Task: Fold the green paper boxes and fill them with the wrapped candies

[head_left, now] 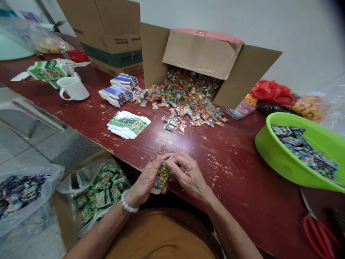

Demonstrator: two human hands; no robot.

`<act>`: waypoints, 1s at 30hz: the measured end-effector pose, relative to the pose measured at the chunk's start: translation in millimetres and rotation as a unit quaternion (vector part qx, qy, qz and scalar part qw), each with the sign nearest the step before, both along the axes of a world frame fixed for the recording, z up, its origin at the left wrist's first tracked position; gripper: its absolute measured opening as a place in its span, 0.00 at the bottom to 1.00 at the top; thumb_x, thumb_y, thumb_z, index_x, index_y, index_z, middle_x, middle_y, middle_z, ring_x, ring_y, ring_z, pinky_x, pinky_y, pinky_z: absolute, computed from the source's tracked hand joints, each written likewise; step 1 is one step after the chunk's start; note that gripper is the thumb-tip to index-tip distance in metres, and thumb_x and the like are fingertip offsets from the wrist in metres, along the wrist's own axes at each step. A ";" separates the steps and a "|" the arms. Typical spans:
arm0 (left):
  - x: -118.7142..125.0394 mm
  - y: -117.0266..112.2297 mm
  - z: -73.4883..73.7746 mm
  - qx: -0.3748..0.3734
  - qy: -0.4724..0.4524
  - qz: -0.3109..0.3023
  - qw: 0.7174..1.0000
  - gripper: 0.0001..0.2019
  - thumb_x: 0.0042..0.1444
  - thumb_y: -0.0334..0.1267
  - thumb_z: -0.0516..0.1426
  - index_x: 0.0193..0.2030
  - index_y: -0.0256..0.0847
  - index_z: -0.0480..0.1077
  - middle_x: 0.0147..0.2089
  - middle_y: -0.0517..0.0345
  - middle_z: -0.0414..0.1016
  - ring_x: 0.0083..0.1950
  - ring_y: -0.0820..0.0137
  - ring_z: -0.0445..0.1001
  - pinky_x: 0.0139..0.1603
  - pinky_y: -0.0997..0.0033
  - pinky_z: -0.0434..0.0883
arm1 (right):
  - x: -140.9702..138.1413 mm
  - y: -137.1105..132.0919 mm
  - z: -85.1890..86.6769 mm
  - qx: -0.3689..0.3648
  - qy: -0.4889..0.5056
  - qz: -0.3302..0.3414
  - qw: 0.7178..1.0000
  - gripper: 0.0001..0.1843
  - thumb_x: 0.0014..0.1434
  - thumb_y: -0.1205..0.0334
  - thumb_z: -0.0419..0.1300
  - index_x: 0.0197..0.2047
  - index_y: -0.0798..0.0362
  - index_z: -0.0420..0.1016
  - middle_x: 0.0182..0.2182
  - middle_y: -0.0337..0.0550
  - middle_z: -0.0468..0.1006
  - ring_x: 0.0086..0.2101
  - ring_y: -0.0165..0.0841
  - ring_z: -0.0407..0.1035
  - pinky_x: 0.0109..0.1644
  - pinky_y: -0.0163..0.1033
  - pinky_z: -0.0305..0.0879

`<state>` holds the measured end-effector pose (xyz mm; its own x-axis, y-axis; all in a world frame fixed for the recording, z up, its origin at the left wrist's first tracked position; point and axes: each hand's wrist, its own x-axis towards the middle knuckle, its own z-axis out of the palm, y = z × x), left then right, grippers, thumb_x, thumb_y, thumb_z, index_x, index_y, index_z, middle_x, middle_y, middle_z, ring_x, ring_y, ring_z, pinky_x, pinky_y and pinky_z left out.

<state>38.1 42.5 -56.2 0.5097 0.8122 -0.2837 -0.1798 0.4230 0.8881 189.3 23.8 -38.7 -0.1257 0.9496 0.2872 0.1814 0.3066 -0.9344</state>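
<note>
Close to my body, at the table's front edge, my left hand (147,181) is wrapped round a small green printed candy box (162,177). A white flap shows at the box's lower end. My right hand (187,174) has its thumb and fingers closed on the box's upper end; some fingertips are hidden behind it. Beyond my hands lies a stack of flat green-and-white boxes (128,124). Small wrapped candies (188,97) spill from an open cardboard box (202,50) onto the table.
A green basin (262,144) holding dark packets stands at right, red-handled scissors (318,230) near it. Purple boxes (117,94) and a white mug (74,89) stand at left. Below are a bag of green packets (104,194) and a bag of dark packets (23,190).
</note>
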 end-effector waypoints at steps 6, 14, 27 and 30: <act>-5.2 2.3 -0.5 -0.053 -0.039 0.035 0.997 0.27 0.62 0.56 0.52 0.62 0.44 0.60 0.33 0.56 0.73 0.22 0.71 0.72 0.21 0.74 0.68 | 12.9 33.6 -13.9 -0.045 -0.063 0.057 0.995 0.11 0.65 0.55 0.54 0.40 0.50 0.76 0.42 0.45 0.79 0.41 0.35 0.73 0.47 0.42 0.68; -31.8 13.9 3.6 -0.044 -0.027 0.084 0.995 0.21 0.53 0.41 0.65 0.50 0.40 0.66 0.44 0.54 0.73 0.34 0.73 0.71 0.32 0.74 0.73 | 56.4 139.7 -54.8 0.009 -0.373 -0.175 0.911 0.25 0.57 0.63 0.60 0.58 0.56 0.69 0.60 0.57 0.67 0.57 0.50 0.58 0.60 0.55 0.55; -53.1 45.2 -2.9 -0.020 -0.011 0.235 0.972 0.26 0.36 0.36 0.73 0.42 0.37 0.68 0.30 0.59 0.74 0.29 0.70 0.73 0.25 0.72 0.76 | 36.9 52.3 -21.3 -0.116 0.029 -0.148 0.982 0.17 0.57 0.49 0.61 0.44 0.53 0.73 0.32 0.41 0.78 0.30 0.32 0.70 0.34 0.36 0.66; -50.4 43.5 -3.3 -0.034 -0.025 0.233 0.972 0.25 0.36 0.37 0.73 0.37 0.38 0.65 0.31 0.58 0.74 0.30 0.67 0.74 0.24 0.66 0.77 | 9.8 28.7 -18.3 -0.144 0.167 -0.156 0.963 0.18 0.51 0.51 0.66 0.42 0.52 0.72 0.29 0.38 0.77 0.28 0.30 0.70 0.33 0.35 0.66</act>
<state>-12.3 86.1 -59.5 0.1061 0.9384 -0.3288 -0.4069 0.3427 0.8467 199.1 52.5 -56.9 0.2322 0.9725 -0.0188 -0.1027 0.0053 -0.9947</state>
